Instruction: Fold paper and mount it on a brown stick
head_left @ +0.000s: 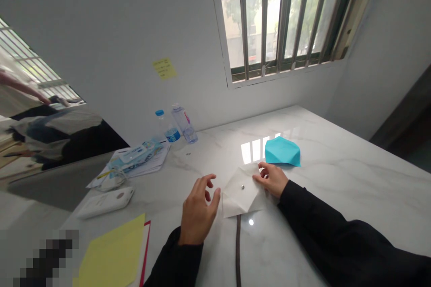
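A white folded-paper pinwheel [239, 199] lies on the marble-patterned table, with a small silver pin [243, 187] at its middle. From under its near edge a thin dark brown stick [238, 251] runs toward me. My right hand [272, 180] has thumb and fingers closed on the pinwheel's upper right edge. Just left of the pinwheel, my left hand [200, 208] is held with curved, parted fingers and nothing in them; a small gap separates it from the paper. Behind my right hand sits a folded bright blue paper piece [283, 151].
Yellow paper [112, 253] lies at the near left, beside a white device [106, 202]. Papers with a blue-and-white packet [136, 154] lie farther back. Two plastic bottles [184, 123] stand by the wall, under a yellow sticky note [164, 68]. A barred window [283, 22] is above.
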Demonstrator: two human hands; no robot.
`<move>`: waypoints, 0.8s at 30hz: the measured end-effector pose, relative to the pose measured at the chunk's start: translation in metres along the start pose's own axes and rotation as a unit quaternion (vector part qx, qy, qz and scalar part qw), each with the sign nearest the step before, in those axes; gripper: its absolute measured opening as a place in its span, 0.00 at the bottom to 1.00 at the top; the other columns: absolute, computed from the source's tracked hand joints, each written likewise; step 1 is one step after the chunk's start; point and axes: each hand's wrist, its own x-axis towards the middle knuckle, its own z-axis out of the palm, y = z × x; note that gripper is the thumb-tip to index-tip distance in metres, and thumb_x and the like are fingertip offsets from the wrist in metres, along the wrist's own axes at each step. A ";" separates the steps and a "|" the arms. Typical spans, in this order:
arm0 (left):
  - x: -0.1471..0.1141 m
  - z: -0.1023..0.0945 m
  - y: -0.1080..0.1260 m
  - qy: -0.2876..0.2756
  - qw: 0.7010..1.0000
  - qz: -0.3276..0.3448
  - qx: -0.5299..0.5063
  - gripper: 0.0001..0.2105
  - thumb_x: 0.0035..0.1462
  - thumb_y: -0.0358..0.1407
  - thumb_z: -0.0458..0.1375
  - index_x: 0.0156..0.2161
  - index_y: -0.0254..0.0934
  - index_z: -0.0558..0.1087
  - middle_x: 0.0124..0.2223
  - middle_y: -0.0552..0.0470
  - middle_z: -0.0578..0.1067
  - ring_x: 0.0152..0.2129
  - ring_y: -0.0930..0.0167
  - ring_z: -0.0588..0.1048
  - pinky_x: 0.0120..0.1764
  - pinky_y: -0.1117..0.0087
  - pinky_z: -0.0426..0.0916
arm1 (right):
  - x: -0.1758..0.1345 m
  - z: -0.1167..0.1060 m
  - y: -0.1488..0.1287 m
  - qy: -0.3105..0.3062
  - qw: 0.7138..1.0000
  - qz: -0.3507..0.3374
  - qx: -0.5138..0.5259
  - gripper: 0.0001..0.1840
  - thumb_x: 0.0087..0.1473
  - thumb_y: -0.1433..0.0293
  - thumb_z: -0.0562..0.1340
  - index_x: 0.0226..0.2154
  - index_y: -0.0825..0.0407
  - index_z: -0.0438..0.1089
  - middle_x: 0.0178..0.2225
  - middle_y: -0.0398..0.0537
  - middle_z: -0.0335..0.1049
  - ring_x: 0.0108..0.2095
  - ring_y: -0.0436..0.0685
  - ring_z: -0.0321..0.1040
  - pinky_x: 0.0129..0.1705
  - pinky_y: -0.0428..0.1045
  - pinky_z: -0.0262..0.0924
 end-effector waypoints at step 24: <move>-0.013 0.044 -0.002 -0.171 0.954 0.183 0.165 0.27 0.68 0.44 0.55 0.69 0.42 0.62 0.69 0.51 0.66 0.67 0.55 0.61 0.64 0.47 0.59 | -0.007 0.000 -0.002 -0.006 0.993 -0.063 -0.102 0.29 0.52 0.66 0.66 0.57 0.50 0.67 0.41 0.46 0.76 0.27 0.54 0.70 0.39 0.51 0.64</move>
